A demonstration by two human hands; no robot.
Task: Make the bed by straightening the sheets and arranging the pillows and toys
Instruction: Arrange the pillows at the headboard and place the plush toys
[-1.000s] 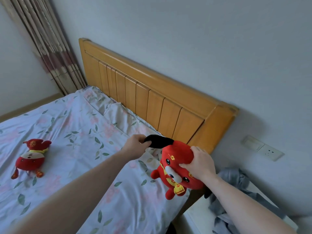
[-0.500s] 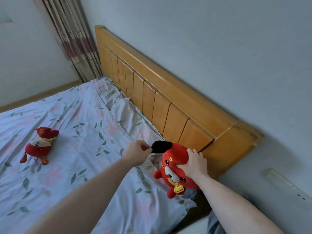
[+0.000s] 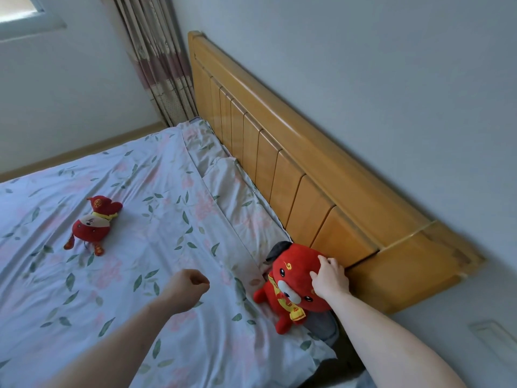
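Red plush dog at the bed's corner, likely to tip off the edge

The plush dog (image 3: 293, 284) sits at the near corner of the sheet (image 3: 156, 247), against the headboard (image 3: 302, 175). The right hand (image 3: 328, 278) curls over its head; the left hand (image 3: 190, 285) hovers fisted, holding nothing. Once let go, the dog could topple off the mattress edge. The second plush toy (image 3: 93, 224) lies well apart, mid-bed.
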